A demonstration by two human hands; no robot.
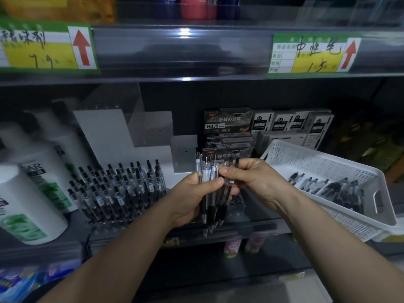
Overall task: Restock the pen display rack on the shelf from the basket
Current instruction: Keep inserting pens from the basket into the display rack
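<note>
In front of the rack (109, 225), at its right end, our left hand (192, 193) grips a bunch of pens (209, 206), tips down. Our right hand (251, 178) pinches one pen (230, 182) in that bunch. Right of the rack sits the white basket (317, 165) with more pens (341, 189) inside. Behind the rack stand pen boxes (227, 123).

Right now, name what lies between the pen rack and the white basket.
Head view: the left hand gripping a pen bundle, the right hand pinching one of them, pen boxes behind.

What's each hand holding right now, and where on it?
Left hand grips a bundle of pens around mid-barrel; right hand pinches one pen by its upper barrel.
</note>
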